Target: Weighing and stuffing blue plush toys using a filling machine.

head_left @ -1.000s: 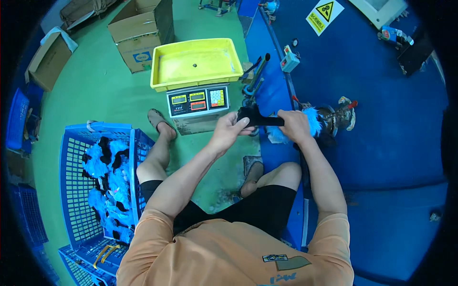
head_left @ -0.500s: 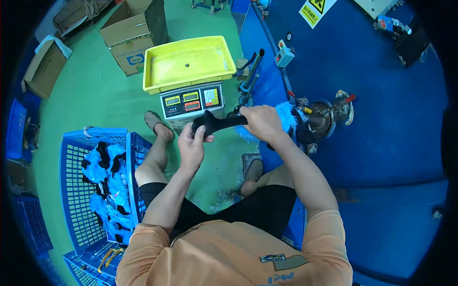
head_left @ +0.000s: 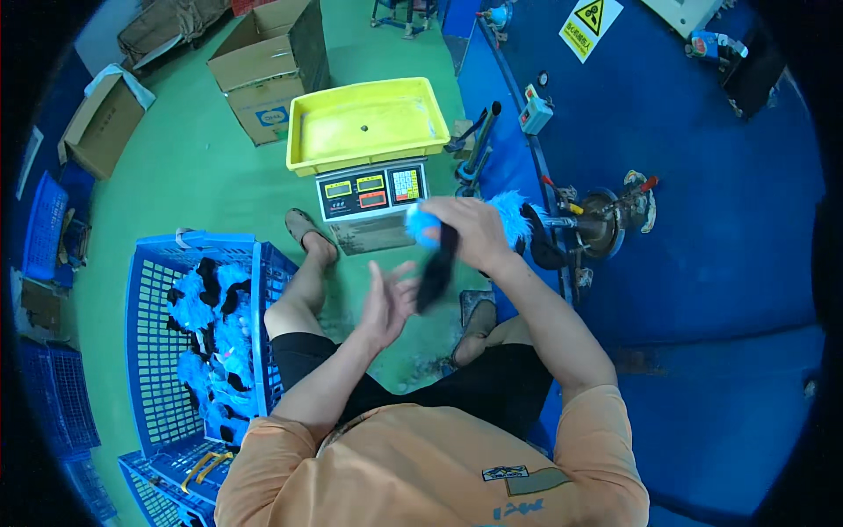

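My right hand grips a blue furry plush toy skin with black parts. One black limb hangs down from this hand, slightly blurred. The toy's far side lies against a metal pipe that sticks out of the blue machine; whether the pipe's end is inside the toy is hidden. My left hand is beside the hanging limb, fingers spread and holding nothing.
Left of my legs stands a blue plastic basket with several blue and black plush pieces. Ahead, a yellow tray tops a weighing scale. A cardboard box is behind. A switch box hangs on the machine.
My left hand has let go of the black limb, opened and moved down. The limb, stretched sideways between both hands before, now hangs from my right hand. The view has shifted slightly.
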A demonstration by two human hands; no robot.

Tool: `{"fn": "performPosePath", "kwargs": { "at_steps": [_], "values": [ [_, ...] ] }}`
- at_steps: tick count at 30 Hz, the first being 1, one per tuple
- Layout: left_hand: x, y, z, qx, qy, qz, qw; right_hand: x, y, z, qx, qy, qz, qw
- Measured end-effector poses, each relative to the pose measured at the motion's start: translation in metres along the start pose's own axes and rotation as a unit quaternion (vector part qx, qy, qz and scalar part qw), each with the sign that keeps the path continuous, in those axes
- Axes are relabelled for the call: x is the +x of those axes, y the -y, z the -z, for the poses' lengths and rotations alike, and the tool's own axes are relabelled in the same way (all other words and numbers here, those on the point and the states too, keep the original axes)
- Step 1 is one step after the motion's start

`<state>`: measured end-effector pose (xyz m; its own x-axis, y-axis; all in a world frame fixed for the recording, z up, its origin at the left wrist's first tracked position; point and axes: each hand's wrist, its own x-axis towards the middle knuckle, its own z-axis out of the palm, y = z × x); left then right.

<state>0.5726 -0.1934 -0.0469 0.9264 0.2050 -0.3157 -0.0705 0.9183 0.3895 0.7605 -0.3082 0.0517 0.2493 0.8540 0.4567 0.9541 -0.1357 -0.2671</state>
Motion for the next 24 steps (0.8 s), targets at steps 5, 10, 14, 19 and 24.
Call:
{"fn": "performPosePath", "kwargs": {
  "at_steps": [5,10,14,19,24],
  "values": [
    [0.044,-0.029,-0.06,0.017,0.072,0.013,0.997,-0.067,0.005,0.052,-0.138,0.06,0.076,0.986],
    [0.069,-0.027,-0.046,0.444,0.062,-0.117,0.886,-0.057,-0.008,0.062,-0.197,-0.013,-0.063,0.978],
    [0.07,0.006,-0.03,0.511,0.02,-0.221,0.83,-0.022,-0.018,0.024,-0.216,0.078,-0.223,0.947],
    [0.075,0.032,-0.039,0.481,-0.028,-0.253,0.839,-0.002,-0.003,0.008,-0.17,0.055,-0.135,0.975],
    [0.059,0.021,-0.06,0.448,-0.05,-0.073,0.889,-0.026,-0.027,0.012,-0.234,0.031,-0.079,0.968]
  ]
}}
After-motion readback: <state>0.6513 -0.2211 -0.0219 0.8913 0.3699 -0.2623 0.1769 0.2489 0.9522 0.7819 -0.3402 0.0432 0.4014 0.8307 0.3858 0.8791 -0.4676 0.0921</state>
